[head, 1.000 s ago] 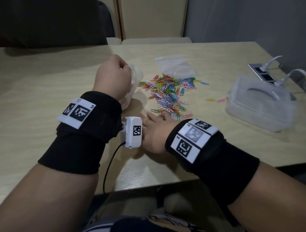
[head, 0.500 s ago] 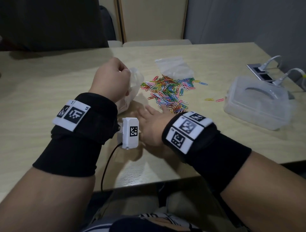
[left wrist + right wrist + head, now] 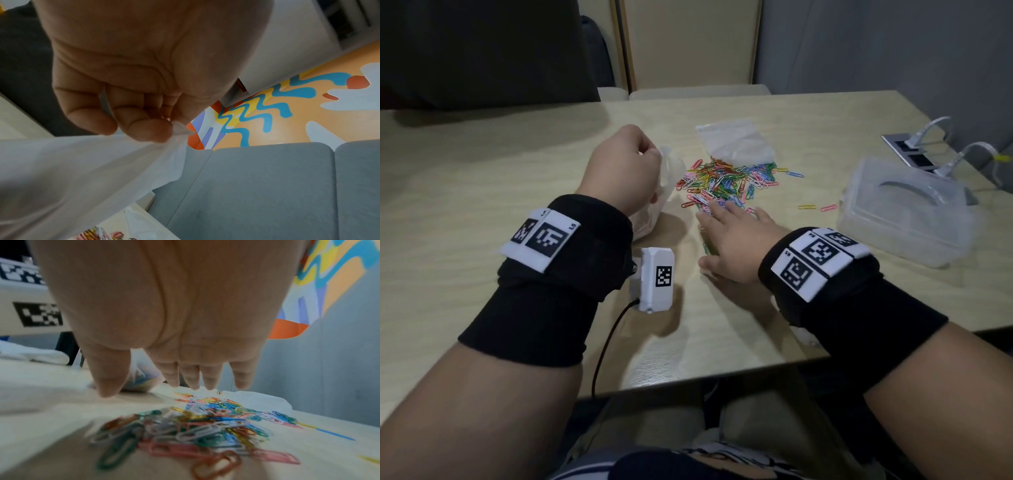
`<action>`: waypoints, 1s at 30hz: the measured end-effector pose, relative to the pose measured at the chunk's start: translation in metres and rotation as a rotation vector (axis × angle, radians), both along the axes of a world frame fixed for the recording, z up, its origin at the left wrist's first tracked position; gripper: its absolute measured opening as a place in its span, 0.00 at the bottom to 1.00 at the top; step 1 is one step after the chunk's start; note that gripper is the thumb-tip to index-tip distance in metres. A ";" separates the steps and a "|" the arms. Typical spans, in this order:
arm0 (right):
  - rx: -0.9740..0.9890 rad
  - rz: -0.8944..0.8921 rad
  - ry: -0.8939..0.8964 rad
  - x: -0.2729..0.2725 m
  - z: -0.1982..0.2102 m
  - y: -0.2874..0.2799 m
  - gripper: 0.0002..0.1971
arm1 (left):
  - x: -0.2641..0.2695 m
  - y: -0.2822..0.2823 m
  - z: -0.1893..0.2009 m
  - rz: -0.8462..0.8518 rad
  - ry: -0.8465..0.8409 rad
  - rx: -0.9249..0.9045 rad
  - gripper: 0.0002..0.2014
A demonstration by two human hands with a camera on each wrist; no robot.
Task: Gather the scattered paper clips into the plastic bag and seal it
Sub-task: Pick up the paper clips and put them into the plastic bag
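Note:
A heap of coloured paper clips (image 3: 726, 181) (image 3: 185, 426) lies mid-table. My left hand (image 3: 625, 168) (image 3: 144, 116) pinches the rim of a clear plastic bag (image 3: 657, 202) (image 3: 72, 170), which hangs down to the table left of the heap; some clips show inside it. My right hand (image 3: 726, 233) (image 3: 185, 378) is flat, palm down, fingers straight, over the heap's near edge. A second clear bag (image 3: 732, 144) lies flat behind the heap. Two stray clips (image 3: 818, 207) lie to the right.
A clear plastic box (image 3: 904, 212), upside down, stands at the right. Behind it a socket panel (image 3: 907, 150) with white cables sits in the table. A white sensor block (image 3: 655, 279) with a black cable hangs at my left wrist. The near table edge (image 3: 688, 380) runs below my wrists.
My right hand has slid forward over the near clips of the heap and flattened. My left hand keeps the bag pinched in about the same place.

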State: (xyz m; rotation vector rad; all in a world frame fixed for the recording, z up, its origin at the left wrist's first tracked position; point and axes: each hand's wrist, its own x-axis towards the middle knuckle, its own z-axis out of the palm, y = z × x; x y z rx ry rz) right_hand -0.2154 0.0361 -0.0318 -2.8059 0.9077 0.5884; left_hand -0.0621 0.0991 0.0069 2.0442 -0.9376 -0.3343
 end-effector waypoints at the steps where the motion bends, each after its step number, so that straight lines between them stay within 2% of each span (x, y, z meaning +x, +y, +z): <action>1: -0.014 0.016 -0.074 0.000 0.001 0.002 0.35 | -0.002 -0.002 0.000 -0.008 -0.005 0.001 0.07; 3: -0.042 0.062 -0.162 0.002 0.004 0.007 0.25 | -0.007 -0.007 -0.002 -0.028 0.000 -0.003 0.07; 6: 0.003 0.086 -0.067 0.006 0.004 0.012 0.13 | -0.014 -0.010 -0.003 -0.061 0.025 -0.004 0.06; 10: -0.008 0.075 -0.022 0.003 0.010 -0.003 0.13 | -0.021 -0.013 -0.006 -0.097 0.022 0.022 0.05; 13: 0.005 -0.047 -0.128 -0.002 0.015 -0.020 0.10 | -0.024 -0.015 -0.009 -0.115 0.015 0.041 0.05; 14: 0.009 -0.118 -0.186 -0.004 0.016 -0.025 0.13 | -0.025 -0.016 -0.010 -0.120 0.012 0.048 0.05; 15: 0.008 -0.197 -0.220 -0.006 0.014 -0.029 0.21 | -0.026 -0.017 -0.010 -0.125 0.006 0.055 0.05; 18: 0.032 -0.311 -0.157 -0.007 0.011 -0.034 0.46 | -0.028 -0.018 -0.011 -0.146 -0.035 0.071 0.05; 20: 0.033 -0.296 -0.095 -0.003 0.008 -0.034 0.48 | -0.028 -0.019 -0.012 -0.156 -0.055 0.081 0.06; 26: -0.024 -0.256 -0.086 0.013 0.000 -0.033 0.20 | -0.030 -0.021 -0.015 -0.166 -0.053 0.097 0.08; 30: -0.066 -0.188 -0.137 0.014 0.001 -0.037 0.13 | -0.033 -0.019 -0.016 -0.170 -0.011 0.109 0.05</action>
